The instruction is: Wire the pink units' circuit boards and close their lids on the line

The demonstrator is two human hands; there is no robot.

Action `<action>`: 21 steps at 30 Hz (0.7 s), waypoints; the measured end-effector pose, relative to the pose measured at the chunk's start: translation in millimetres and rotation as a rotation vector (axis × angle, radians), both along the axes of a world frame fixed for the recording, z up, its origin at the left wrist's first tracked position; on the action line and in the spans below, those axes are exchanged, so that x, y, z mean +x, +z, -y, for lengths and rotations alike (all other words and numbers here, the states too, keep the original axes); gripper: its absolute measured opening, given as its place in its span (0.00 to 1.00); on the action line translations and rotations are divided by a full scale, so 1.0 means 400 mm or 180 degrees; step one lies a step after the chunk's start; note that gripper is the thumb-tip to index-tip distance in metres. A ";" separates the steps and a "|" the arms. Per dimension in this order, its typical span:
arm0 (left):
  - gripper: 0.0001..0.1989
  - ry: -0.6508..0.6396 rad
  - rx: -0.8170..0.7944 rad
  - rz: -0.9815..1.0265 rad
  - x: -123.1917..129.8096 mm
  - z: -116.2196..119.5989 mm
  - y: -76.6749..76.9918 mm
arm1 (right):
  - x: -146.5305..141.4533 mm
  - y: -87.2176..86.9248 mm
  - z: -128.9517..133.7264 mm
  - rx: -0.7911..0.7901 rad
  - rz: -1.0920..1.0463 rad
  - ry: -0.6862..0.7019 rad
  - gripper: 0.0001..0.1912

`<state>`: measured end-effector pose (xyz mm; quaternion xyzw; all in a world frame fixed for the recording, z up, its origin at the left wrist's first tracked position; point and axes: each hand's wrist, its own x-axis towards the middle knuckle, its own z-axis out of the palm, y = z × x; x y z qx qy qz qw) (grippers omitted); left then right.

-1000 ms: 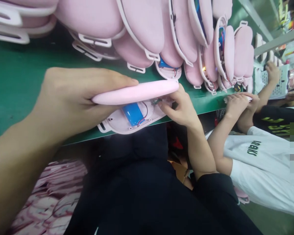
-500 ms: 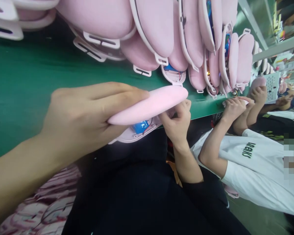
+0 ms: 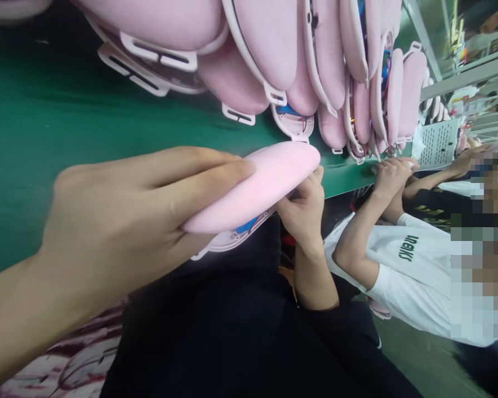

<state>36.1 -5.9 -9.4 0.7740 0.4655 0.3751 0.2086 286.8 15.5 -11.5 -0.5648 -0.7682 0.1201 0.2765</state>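
My left hand (image 3: pixel 120 210) is closed round the near end of a pink oval cover (image 3: pixel 257 190), fingers along its top and side. Beneath the cover is a matching shell (image 3: pixel 228 240) with screw posts and a slotted tab; a blue wrapped part (image 3: pixel 248 225) and a thin red wire show inside it. Between the two halves a gap shows on the side facing my body. My right hand (image 3: pixel 305 210) is closed at the far end of this casing, with its fingertips partly hidden behind the cover.
Similar pink casings (image 3: pixel 265 44), several with blue parts showing, lie along the back of the green table (image 3: pixel 37 138). More pink pieces (image 3: pixel 78 365) are stacked at the lower left. A co-worker in a white shirt (image 3: pixel 419 260) sits to the right, near a printed sheet (image 3: pixel 437 143).
The cover has tilted and come lower over the shell, so less of the blue part shows. My left hand has shifted slightly left and down. My right hand stays at the far end.
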 end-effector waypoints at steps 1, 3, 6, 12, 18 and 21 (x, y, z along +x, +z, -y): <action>0.18 -0.0061 -0.0024 -0.0118 -0.005 0.000 0.004 | 0.002 0.002 -0.002 -0.0006 0.0027 -0.0012 0.11; 0.18 -0.0179 -0.0075 -0.0263 -0.015 -0.001 0.013 | 0.001 0.004 -0.004 0.0030 0.0027 -0.0012 0.11; 0.19 -0.0286 -0.0026 -0.0252 -0.030 -0.007 0.017 | -0.005 0.006 -0.002 0.0024 -0.0055 -0.0079 0.11; 0.29 -0.0489 0.0004 -0.0347 -0.042 -0.018 0.003 | -0.032 0.014 0.009 -0.0318 -0.0131 -0.0591 0.07; 0.23 -0.0235 -0.0174 -0.0188 -0.028 -0.010 0.002 | -0.054 0.025 0.017 -0.0031 0.0329 -0.0550 0.08; 0.21 -0.0304 -0.0155 -0.0168 -0.019 -0.006 0.002 | -0.051 0.022 0.022 0.0251 0.0389 -0.0405 0.06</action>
